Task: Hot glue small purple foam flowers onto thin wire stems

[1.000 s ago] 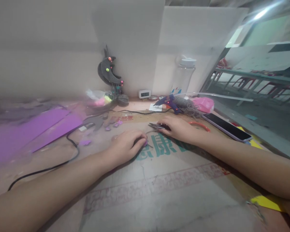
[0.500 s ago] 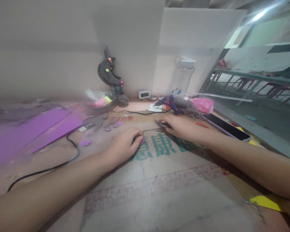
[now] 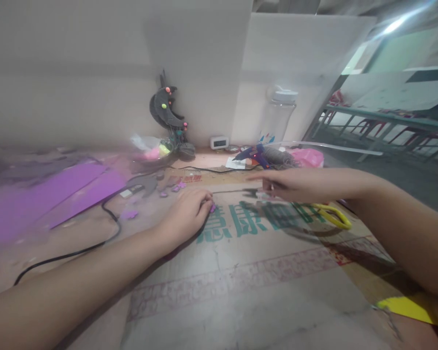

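Observation:
My left hand [image 3: 190, 211] rests on the printed board with its fingers pinched on a small purple piece [image 3: 212, 208], mostly covered by the fingertips. A thin grey cord [image 3: 229, 191] runs from there toward the right. My right hand [image 3: 288, 184] is blurred, palm down above the board, its index finger stretched left and the others curled. It appears to grip yellow-handled scissors [image 3: 336, 216] around the middle. Their handle loop sticks out below the wrist, and a blurred dark part shows left of the fingers. The grip itself is hidden.
A blue glue gun [image 3: 253, 154], grey yarn [image 3: 279, 158] and a clear bottle [image 3: 277, 116] stand behind my right hand. Purple sheets [image 3: 76, 189], small purple cut-outs [image 3: 129, 214] and a black cable [image 3: 69, 253] lie left. A small clock [image 3: 219, 142] stands at the wall.
My right hand has moved right and turned, its index finger now extended. The yellow scissor handle has come into view, and the forearm now covers most of the phone. My left hand stays nearly still.

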The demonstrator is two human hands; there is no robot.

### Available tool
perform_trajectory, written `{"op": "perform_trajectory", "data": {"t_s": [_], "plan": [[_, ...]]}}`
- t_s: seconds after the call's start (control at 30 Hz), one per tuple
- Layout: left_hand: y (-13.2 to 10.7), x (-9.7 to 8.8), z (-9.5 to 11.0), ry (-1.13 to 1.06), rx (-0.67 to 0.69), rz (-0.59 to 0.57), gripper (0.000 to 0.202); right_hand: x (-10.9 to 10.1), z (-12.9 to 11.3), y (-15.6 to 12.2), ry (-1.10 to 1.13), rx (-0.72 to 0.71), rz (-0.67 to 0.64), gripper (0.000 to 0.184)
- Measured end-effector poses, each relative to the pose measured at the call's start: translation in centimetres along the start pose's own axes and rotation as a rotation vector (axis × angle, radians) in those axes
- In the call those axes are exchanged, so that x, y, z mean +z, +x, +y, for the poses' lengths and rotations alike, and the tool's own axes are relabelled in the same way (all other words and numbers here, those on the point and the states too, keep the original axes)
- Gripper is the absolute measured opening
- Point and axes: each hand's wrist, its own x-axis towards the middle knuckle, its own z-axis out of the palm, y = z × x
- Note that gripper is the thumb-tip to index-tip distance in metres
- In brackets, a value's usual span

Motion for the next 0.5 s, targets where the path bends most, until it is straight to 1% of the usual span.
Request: {"op": "perform_trajectory", "data": {"t_s": [0.07, 0.1, 0.17, 0.2, 0.27, 0.33, 0.4, 0.5], "plan": [[0.0, 0.0, -0.1, -0.022, -0.006, 0.007, 0.021, 0.1, -0.9, -0.3, 0.04, -0.083, -0.225, 0.045], [0.0, 0.0, -0.1, -0.028, -0.006, 0.01, 0.021, 0.2, -1.3, -0.3, 0.054, -0.089, -0.31, 0.044], [0.0, 0.1, -0.2, -0.037, -0.005, 0.011, 0.021, 0.4, -2.0, 0.0, 0.075, -0.062, -0.403, 0.045], [0.0, 0.1, -0.2, -0.041, -0.006, 0.01, 0.021, 0.4, -2.1, 0.3, 0.082, -0.047, -0.424, 0.045], [0.0, 0.2, -0.3, -0.046, -0.009, 0.006, 0.019, 0.8, -2.0, 0.8, 0.076, -0.023, -0.392, 0.04], [0.0, 0.2, -0.3, -0.044, -0.008, 0.009, 0.019, 1.6, -1.6, 1.5, 0.025, 0.019, -0.279, 0.028], [0.0, 0.2, -0.3, -0.037, -0.005, 0.01, 0.019, 3.0, -0.9, 2.1, -0.032, 0.082, -0.155, 0.022], [0.0, 0.2, -0.1, -0.032, -0.014, -0.001, 0.019, 5.4, -0.2, 2.7, -0.068, 0.132, -0.025, 0.022]]}}
